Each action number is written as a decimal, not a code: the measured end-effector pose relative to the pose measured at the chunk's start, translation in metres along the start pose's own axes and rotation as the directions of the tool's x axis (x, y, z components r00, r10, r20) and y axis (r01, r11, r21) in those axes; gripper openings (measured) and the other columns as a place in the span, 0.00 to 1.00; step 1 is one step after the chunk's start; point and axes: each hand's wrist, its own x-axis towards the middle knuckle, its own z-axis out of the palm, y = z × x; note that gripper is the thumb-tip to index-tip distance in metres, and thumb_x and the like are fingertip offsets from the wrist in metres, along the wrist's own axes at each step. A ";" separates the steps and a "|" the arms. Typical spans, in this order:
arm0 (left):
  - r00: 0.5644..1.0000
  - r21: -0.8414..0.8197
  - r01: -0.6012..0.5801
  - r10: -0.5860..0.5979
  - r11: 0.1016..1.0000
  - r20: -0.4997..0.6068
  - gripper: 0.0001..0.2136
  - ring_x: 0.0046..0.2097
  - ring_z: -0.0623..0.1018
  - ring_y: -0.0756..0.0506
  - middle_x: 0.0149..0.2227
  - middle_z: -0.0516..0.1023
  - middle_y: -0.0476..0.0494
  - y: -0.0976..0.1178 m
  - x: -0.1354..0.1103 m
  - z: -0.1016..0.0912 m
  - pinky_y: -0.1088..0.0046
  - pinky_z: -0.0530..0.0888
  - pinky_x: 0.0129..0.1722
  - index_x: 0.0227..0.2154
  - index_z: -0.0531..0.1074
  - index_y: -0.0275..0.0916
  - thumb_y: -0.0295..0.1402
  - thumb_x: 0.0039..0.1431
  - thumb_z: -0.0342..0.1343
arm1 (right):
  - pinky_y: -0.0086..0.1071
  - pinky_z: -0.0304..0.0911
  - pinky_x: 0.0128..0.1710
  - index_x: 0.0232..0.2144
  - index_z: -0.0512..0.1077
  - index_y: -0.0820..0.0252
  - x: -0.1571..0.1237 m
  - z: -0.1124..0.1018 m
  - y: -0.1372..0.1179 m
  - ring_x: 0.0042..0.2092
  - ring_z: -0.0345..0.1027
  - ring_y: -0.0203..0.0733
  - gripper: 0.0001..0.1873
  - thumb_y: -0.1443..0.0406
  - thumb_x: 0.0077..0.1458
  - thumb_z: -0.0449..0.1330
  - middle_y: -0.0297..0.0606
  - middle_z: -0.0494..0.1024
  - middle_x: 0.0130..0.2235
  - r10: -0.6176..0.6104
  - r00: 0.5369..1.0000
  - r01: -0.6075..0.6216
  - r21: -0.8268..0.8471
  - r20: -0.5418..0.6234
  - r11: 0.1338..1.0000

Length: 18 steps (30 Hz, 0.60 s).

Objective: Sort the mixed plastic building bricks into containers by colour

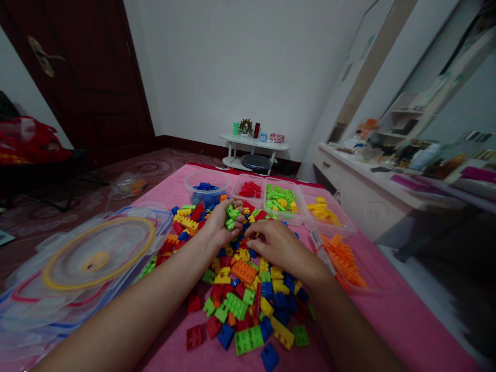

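Observation:
My left hand is turned palm up over the pile, its fingers curled around several light green toy building bricks. Close to its right, my right hand hangs palm down with bent fingers reaching among the loose bricks. A small gap shows between its thumb and forefinger, with no brick visibly held there. Beneath both hands spreads a mixed pile of red, blue, yellow, green and orange bricks. An orange brick lies on top near the middle, and a green brick lies at the near edge.
Behind the pile stand clear containers of blue bricks, red bricks, green bricks with some yellow and yellow bricks. Orange bricks fill one at right. Stacked clear lids lie left on the pink cloth.

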 end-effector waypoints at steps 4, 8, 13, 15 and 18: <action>1.000 0.002 0.003 -0.003 1.000 0.000 0.06 0.16 0.65 0.54 0.20 0.66 0.50 0.000 0.001 -0.002 0.84 0.58 0.11 0.28 0.65 0.36 0.29 0.58 0.46 | 0.28 0.53 0.31 0.33 0.77 0.58 0.000 0.001 0.002 0.32 0.66 0.35 0.07 0.69 0.51 0.58 0.34 0.77 0.32 -0.015 1.000 0.015 0.003 0.003 1.000; 1.000 -0.002 0.005 -0.005 1.000 0.000 0.06 0.16 0.65 0.54 0.20 0.67 0.50 0.000 0.001 -0.003 0.84 0.58 0.11 0.28 0.65 0.36 0.29 0.58 0.45 | 0.28 0.53 0.31 0.33 0.77 0.58 0.000 0.001 0.002 0.33 0.66 0.35 0.08 0.69 0.51 0.58 0.34 0.78 0.33 -0.016 1.000 0.016 0.006 0.002 1.000; 1.000 -0.001 0.002 -0.002 1.000 -0.005 0.05 0.16 0.66 0.53 0.20 0.67 0.50 -0.001 0.001 -0.002 0.84 0.59 0.12 0.28 0.65 0.36 0.29 0.57 0.47 | 0.28 0.53 0.31 0.33 0.77 0.58 0.000 0.002 0.002 0.33 0.67 0.35 0.08 0.69 0.51 0.58 0.35 0.78 0.33 -0.015 1.000 0.015 0.006 0.003 1.000; 1.000 0.002 0.002 -0.002 1.000 -0.002 0.04 0.16 0.66 0.53 0.20 0.67 0.50 -0.001 0.001 -0.002 0.84 0.59 0.12 0.28 0.65 0.36 0.29 0.57 0.47 | 0.28 0.54 0.32 0.33 0.77 0.58 0.000 0.003 0.003 0.33 0.67 0.35 0.08 0.68 0.51 0.58 0.35 0.78 0.33 -0.018 1.000 0.018 0.008 0.003 1.000; 1.000 0.005 0.002 -0.002 1.000 0.004 0.04 0.16 0.66 0.53 0.21 0.67 0.50 -0.001 0.002 -0.003 0.84 0.59 0.12 0.28 0.64 0.36 0.29 0.57 0.47 | 0.28 0.54 0.32 0.33 0.77 0.57 0.000 0.003 0.003 0.33 0.67 0.36 0.08 0.68 0.51 0.58 0.34 0.78 0.34 -0.027 1.000 0.027 0.013 0.002 1.000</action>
